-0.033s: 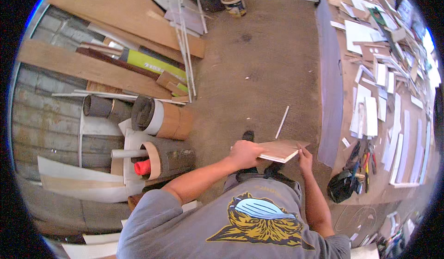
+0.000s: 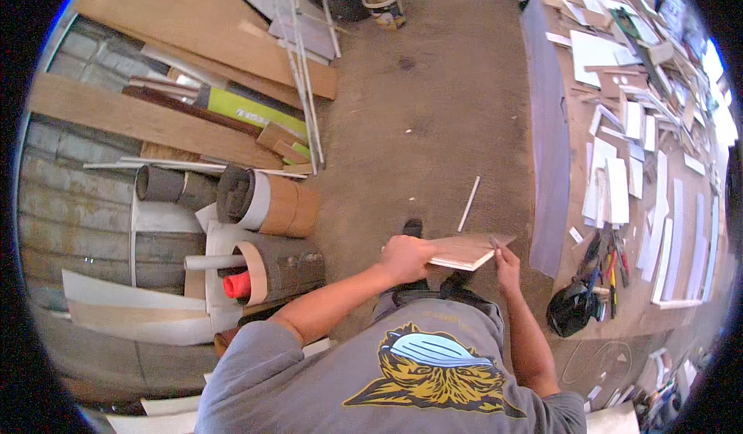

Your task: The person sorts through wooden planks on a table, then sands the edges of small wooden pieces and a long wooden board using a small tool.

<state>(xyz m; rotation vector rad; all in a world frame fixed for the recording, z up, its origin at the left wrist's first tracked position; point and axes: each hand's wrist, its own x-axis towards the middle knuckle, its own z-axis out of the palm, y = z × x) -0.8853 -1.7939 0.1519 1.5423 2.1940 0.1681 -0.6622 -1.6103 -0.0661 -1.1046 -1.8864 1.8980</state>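
A flat piece of brown wood board [image 2: 462,250] with a pale cut edge is held out level in front of my waist. My left hand [image 2: 407,257] is closed round its left end. At the right end, my right hand [image 2: 507,270] has its fingers pinched together by the board's corner. Something small, thin and dark shows at those fingertips; its kind is too small to make out. Beyond the board, a thin white strip [image 2: 469,204] lies on the brown floor [image 2: 387,109].
Rolls of sheet material [image 2: 282,204], a red roll [image 2: 237,284] and long wood boards [image 2: 155,120] crowd the left. To the right, a worktable [image 2: 553,163] bears heaped offcuts [image 2: 617,190], a black bag [image 2: 570,308] and pliers-like hand tools [image 2: 612,277]. A bucket [image 2: 385,8] stands far off.
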